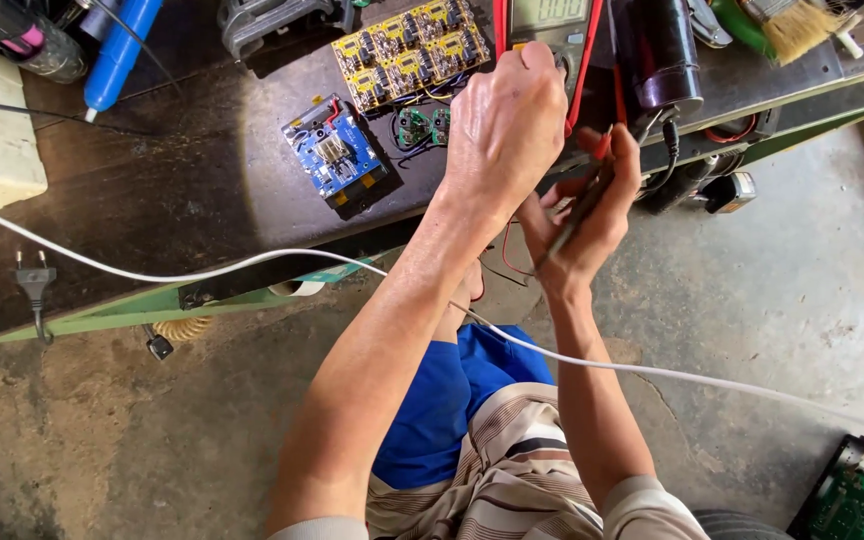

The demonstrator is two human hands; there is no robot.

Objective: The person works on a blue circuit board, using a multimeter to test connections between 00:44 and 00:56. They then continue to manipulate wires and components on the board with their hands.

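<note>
Seen from above: left hand (507, 120) stretched over the dark bench (152, 200), fingers curled down onto the dial of a multimeter (552, 25) at the far edge, red leads running down either side of the meter. Right hand (587, 215) just beside it at the bench's front edge, fingers pinched around a slim dark probe (580, 210), apparently red-tipped, though the tip is partly hidden. Close above the right hand, a black cylindrical part (664, 55) upright on the bench. Left of the hands, a blue circuit board (334, 152) lying flat, a panel of yellow circuit boards (410, 50) behind it, two small green boards (422, 125) between. A white cable (202, 268) trailing across the bench front and over both forearms. Grey plug (35, 285) at the left edge. Brush (802, 25) at top right. Concrete floor (802, 300) below, an open green board in a black case (857, 495) in the corner.
</note>
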